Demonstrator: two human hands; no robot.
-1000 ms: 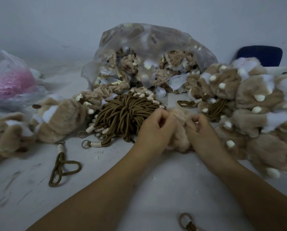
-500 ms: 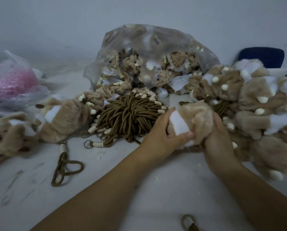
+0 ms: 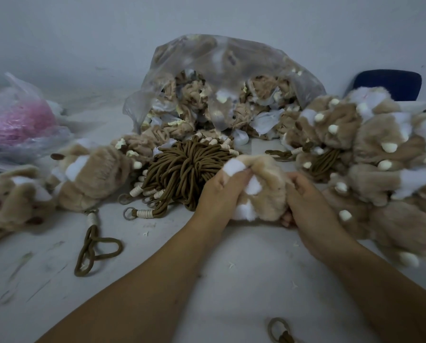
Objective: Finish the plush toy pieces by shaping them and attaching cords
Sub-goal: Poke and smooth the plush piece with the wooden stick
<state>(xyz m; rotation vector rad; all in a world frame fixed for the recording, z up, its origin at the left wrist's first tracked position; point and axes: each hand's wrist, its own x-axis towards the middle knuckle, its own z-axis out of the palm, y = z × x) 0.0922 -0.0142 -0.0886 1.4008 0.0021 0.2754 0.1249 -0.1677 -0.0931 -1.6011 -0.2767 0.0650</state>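
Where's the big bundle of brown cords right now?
In the head view, the bundle of brown cords lies mid-table, just beyond the left hand, which grips a plush piece, and in front of the clear plastic bag.

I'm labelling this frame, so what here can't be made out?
Head view only:
Underside of the plush piece: covered by the left hand and right hand gripping it.
Cord ring at the bottom edge: cut off by the frame.
Pieces in the clear bag: veiled by plastic.
What the pink bag holds: veiled too.
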